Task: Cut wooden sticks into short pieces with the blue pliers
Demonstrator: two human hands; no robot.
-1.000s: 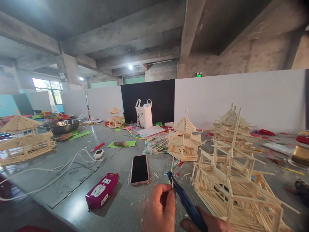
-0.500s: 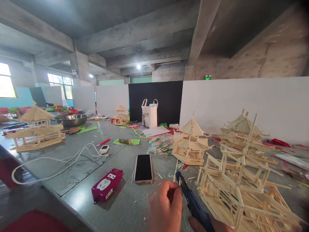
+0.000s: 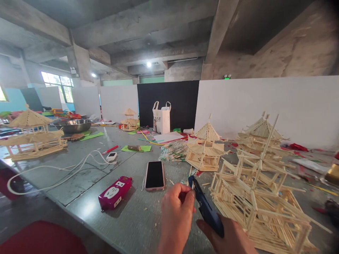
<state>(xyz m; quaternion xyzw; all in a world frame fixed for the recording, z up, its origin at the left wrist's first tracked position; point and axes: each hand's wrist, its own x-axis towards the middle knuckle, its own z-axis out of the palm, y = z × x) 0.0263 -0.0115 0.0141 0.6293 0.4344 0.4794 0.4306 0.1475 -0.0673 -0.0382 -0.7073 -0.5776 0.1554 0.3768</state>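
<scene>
My left hand (image 3: 177, 208) is closed in a pinch near the table's front. A short, pale bit of wooden stick (image 3: 192, 187) shows at its fingertips, mostly hidden by them. My right hand (image 3: 229, 234) wraps the handles of dark blue cutters (image 3: 208, 208), their tip pointing up and away from me. The jaws are right beside my left fingertips, at the stick; whether they touch it I cannot tell. Just right of the cutters stands a large unroofed stick frame (image 3: 256, 197). A roofed stick pavilion (image 3: 206, 148) is behind it to the left.
A phone (image 3: 155, 175) and a purple power strip (image 3: 116, 193) lie left of my hands. Farther back are a bundle of sticks in plastic (image 3: 173, 151), a white charging cable (image 3: 50, 192), a metal bowl (image 3: 74, 126) and a white bag (image 3: 161, 120). Another pavilion (image 3: 33, 135) stands far left.
The view has tilted down and shifted slightly right. My right hand has come further into view with the cutters. Their tip remains at my left fingertips.
</scene>
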